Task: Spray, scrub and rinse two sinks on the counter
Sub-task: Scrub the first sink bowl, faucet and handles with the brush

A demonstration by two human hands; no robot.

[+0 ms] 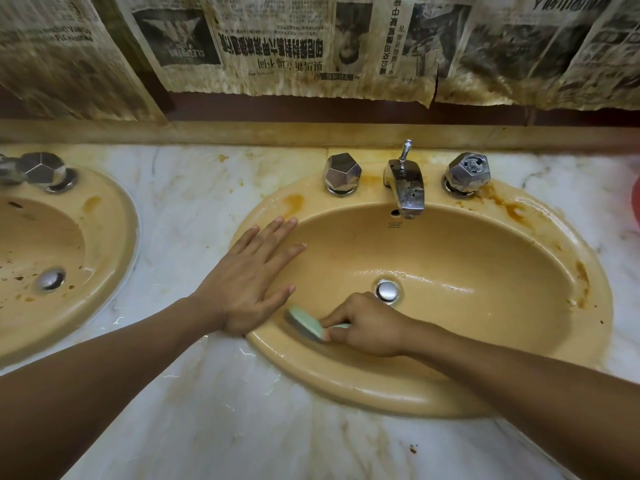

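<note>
Two tan oval sinks are set in a stained marble counter (207,410). The right sink (485,244) lies in front of me, wet inside and rust-stained along its right rim. My right hand (367,327) grips a pale green scrub brush (306,323), whose head presses on the near-left wall of the basin, close to the chrome drain plug (388,291). My left hand (252,275) rests flat, fingers straight, on the left rim of the same sink. The left sink (104,244) is partly cut off at the frame's left edge and shows dark specks in its bowl.
A tarnished chrome spout (407,188) with two faceted knobs (342,174) (467,173) stands at the back of the right sink. Another knob (43,168) sits behind the left sink. Yellowed newspaper (311,43) covers the wall. Something red (635,209) shows at the right edge.
</note>
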